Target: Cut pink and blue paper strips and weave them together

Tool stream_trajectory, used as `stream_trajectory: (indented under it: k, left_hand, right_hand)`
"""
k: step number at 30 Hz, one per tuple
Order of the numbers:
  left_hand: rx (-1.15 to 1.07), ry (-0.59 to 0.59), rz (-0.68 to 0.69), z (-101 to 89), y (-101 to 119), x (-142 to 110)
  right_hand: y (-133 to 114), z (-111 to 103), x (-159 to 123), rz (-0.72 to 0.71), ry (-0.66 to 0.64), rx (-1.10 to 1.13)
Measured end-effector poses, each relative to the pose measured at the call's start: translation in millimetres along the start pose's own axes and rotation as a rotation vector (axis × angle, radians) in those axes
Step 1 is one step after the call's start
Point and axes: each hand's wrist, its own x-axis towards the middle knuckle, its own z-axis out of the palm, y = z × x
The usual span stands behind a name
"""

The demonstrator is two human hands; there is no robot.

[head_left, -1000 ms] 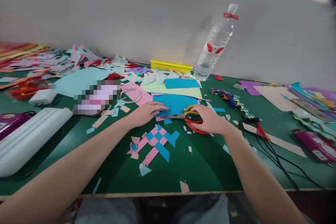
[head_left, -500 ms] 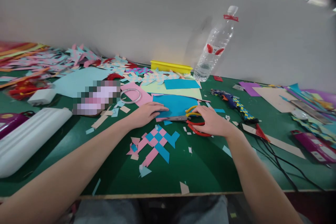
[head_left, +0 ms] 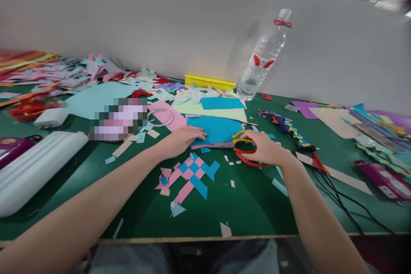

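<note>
My right hand (head_left: 266,147) is closed on a pair of scissors (head_left: 224,145) with yellow and red handles. The blades point left along the near edge of a bright blue paper sheet (head_left: 218,130). On that sheet's left edge rests my left hand (head_left: 180,140), its fingertips lightly bent and lying on the paper. Pink paper shows under the blue sheet's edges. Nearer to me lies a woven pink and blue paper figure (head_left: 192,169) with strip ends sticking out. Small paper scraps (head_left: 231,183) are scattered around it.
A water bottle (head_left: 261,62) leans at the back beside a yellow tray (head_left: 210,82). On the left are a phone (head_left: 118,120), a silver ring (head_left: 159,117), a white charger (head_left: 51,118) and a long white case (head_left: 41,171). Black cables (head_left: 340,201) run at right.
My right hand and the scissors have moved slightly to the right, away from my left hand. My left fingers are a little more bent on the blue paper.
</note>
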Motion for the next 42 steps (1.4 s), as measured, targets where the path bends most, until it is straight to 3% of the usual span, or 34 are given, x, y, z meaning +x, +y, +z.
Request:
stream_trajectory:
  k: [8, 24, 33, 42]
  left_hand:
    - [0.001, -0.054, -0.137, -6.5, 6, 0]
    - [-0.006, -0.085, -0.159, -6.3, 1, -1]
    - [0.013, -0.083, -0.159, -7.6, 4, 0]
    - [0.113, 0.017, -0.139, 4.0, 7, 7]
  right_hand:
    - [-11, 7, 5, 0.005, -0.019, 0.012]
    - [-12, 6, 13, -0.124, -0.068, 0.056]
    - [-21, 7, 11, -0.089, 0.005, -0.003]
    - [-13, 0, 10, -0.092, 0.009, 0.013]
